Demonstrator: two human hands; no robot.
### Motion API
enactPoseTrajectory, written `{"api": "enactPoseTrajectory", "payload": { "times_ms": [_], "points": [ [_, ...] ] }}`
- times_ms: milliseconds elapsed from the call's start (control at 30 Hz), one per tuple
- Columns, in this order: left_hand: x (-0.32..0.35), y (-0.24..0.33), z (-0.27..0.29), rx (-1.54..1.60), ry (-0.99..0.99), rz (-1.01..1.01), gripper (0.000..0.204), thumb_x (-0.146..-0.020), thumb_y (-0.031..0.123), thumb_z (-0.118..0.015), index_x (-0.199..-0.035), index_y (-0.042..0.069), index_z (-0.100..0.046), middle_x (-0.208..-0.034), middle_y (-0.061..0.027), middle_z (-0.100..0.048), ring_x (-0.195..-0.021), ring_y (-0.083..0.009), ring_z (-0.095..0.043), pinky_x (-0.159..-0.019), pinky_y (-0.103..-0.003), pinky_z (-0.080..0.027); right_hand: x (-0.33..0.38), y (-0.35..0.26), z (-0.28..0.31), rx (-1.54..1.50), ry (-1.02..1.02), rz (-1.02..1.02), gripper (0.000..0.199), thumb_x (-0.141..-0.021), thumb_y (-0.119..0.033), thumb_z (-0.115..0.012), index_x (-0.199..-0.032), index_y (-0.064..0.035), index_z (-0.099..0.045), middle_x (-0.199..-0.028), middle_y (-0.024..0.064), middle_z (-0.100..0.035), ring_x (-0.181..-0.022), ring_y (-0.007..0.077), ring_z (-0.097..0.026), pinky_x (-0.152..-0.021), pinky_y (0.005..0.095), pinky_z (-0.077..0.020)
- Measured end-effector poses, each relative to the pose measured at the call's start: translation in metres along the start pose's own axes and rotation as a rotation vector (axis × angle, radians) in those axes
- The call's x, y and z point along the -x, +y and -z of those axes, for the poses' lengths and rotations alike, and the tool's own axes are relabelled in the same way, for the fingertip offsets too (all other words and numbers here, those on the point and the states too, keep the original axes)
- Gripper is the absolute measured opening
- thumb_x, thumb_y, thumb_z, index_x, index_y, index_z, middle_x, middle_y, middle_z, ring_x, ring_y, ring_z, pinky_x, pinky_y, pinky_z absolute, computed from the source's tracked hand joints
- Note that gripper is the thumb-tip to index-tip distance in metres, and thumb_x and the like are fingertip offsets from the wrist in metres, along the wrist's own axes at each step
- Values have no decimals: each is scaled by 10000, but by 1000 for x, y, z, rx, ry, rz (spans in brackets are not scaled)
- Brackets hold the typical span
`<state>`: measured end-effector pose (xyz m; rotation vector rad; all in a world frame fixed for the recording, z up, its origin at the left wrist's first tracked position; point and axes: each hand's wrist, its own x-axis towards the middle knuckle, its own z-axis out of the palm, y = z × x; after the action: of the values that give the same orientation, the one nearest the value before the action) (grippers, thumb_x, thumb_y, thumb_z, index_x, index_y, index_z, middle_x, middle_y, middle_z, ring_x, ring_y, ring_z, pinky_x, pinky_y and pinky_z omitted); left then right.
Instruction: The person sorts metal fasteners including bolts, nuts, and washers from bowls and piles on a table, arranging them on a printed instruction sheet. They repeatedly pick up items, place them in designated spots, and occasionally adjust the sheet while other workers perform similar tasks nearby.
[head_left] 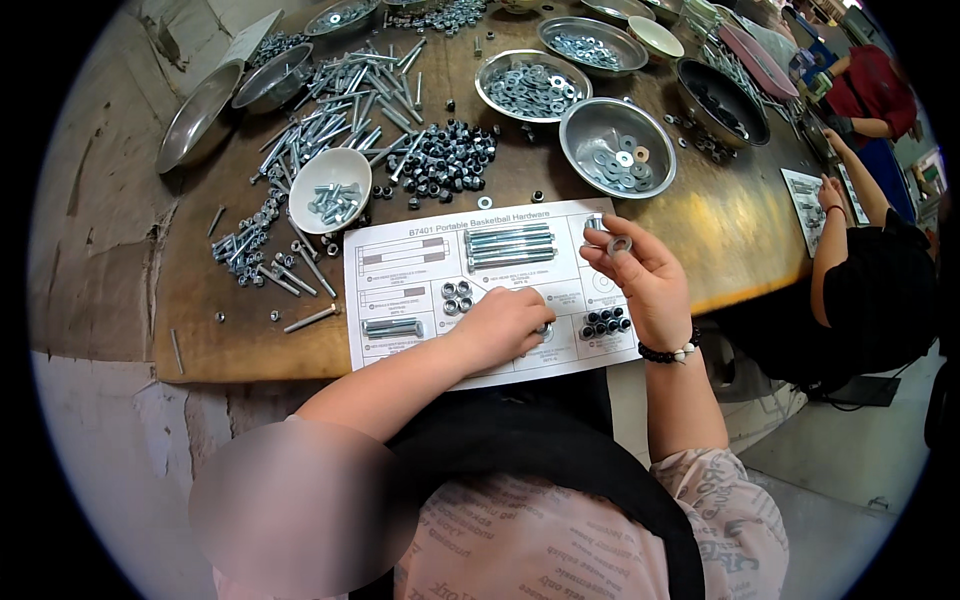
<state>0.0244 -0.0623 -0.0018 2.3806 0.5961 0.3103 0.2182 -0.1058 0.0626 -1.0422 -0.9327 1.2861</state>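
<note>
A printed hardware sheet (400, 255) lies at the table's front edge. On it are several long bolts (510, 248), some shorter bolts (393, 328), several silver nuts (457, 298) and a group of black-ringed lock nuts (605, 322). My left hand (505, 328) is low over the sheet's middle, fingertips closed on a flat washer (544, 329), mostly covered by the fingers. Raised above the sheet's right side, my right hand (645, 275) pinches a washer (620, 244) between thumb and fingers. Another silver piece (594, 222) shows at its fingertips, its kind unclear.
Beyond the sheet are piled lock nuts (445, 160), loose bolts (365, 90), a white bowl (303, 205) of short bolts and a steel bowl (665, 175) of washers. More bowls stand farther back. At the right, a co-worker's arm (830, 225) reaches to another sheet (797, 190).
</note>
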Motion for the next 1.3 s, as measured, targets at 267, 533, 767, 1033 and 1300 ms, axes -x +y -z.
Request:
{"api": "enactPoseTrajectory", "payload": {
  "times_ms": [267, 533, 767, 1033, 1300],
  "points": [
    [-9, 2, -16, -127, -57, 7, 221, -695, 88, -572, -914, 71, -593, -895, -112, -545, -796, -317, -537, -720, -409, -433, 6, 10, 14, -112, 84, -51, 371, -872, -62, -505, -1218, 41, -422, -1126, 171, -538, -995, 225, -567, -874, 324, -449],
    [8, 0, 1, -35, 148, -1, 367, -669, 105, -620, -1028, 66, -556, -937, -117, -530, -817, -291, -543, -729, -392, -443, -38, 41, 0, -467, 97, -397, 398, -847, 25, -421, -1239, 35, -354, -1131, 178, -492, -1027, 244, -536, -870, 289, -471],
    [61, -18, 53, 51, 475, 289, 282, -736, 40, -562, -1018, 46, -563, -949, -116, -530, -770, -239, -555, -690, -312, -469, -168, -7, -6, -494, 158, -184, 472, -867, -138, -508, -1270, 23, -322, -1182, 189, -478, -1049, 265, -528, -880, 344, -456],
    [149, -53, 66, -176, 581, 667, 301, -713, 49, -539, -1007, -10, -566, -984, -160, -553, -906, -319, -538, -806, -379, -432, -78, 25, -4, 145, -81, -260, 304, -892, -143, -477, -1150, 18, -488, -997, 107, -593, -740, 130, -557, -667, 250, -464],
    [157, -72, 60, 100, 651, 760, 319, -736, 1, -497, -1049, -34, -546, -922, -135, -554, -775, -206, -551, -698, -285, -455, 24, 43, 66, 1101, 133, 131, 230, -798, -53, -540, -1021, -6, -572, -839, 106, -582, -695, 181, -552, -633, 274, -444]
  ]
}}
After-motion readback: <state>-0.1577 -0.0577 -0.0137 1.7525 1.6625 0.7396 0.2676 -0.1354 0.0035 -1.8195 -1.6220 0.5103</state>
